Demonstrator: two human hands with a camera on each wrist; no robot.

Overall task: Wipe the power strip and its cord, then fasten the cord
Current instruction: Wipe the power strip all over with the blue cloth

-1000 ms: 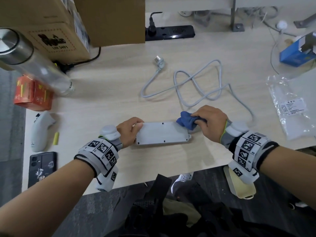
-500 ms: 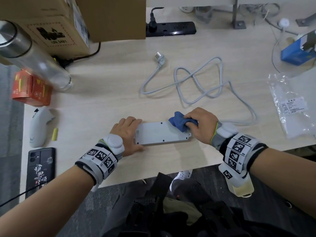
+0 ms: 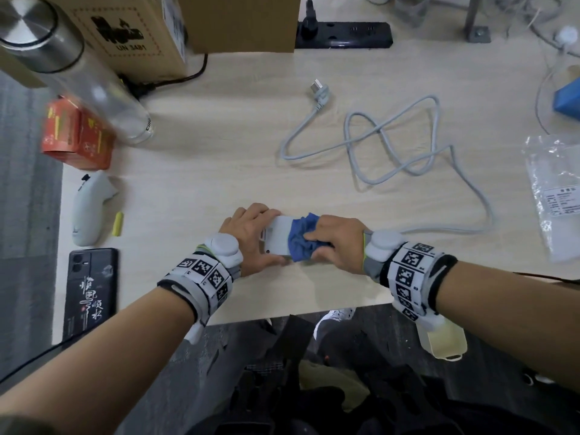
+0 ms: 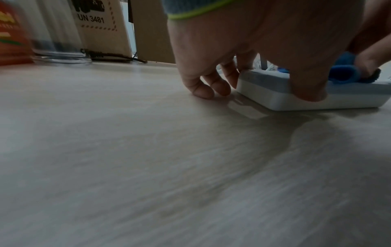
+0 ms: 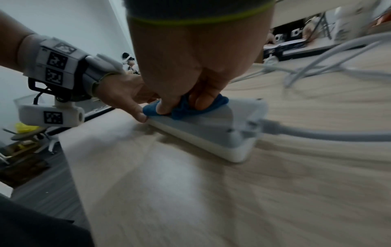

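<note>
The white power strip (image 3: pixel 277 237) lies back side up near the table's front edge. My left hand (image 3: pixel 251 237) grips its left end, thumb on the near side (image 4: pixel 306 88) and fingers curled over the far end. My right hand (image 3: pixel 337 243) holds a bunched blue cloth (image 3: pixel 303 238) and presses it on the strip's back (image 5: pixel 222 127), close to the left hand. The cloth (image 5: pixel 184 107) sits under the fingertips. The grey cord (image 3: pixel 392 142) leaves the strip's right end (image 5: pixel 317 133), lies in loose loops beyond, and ends in a plug (image 3: pixel 320 91).
A black power strip (image 3: pixel 343 34) and cardboard boxes (image 3: pixel 131 32) line the back. At the left are a bottle (image 3: pixel 94 86), a red box (image 3: pixel 78 136), a white controller (image 3: pixel 89 208) and a phone (image 3: pixel 91 293). A plastic bag (image 3: pixel 555 196) lies at the right.
My right hand has slid the cloth leftwards along the strip, from its right end to near the left hand. The left hand has kept its hold on the left end.
</note>
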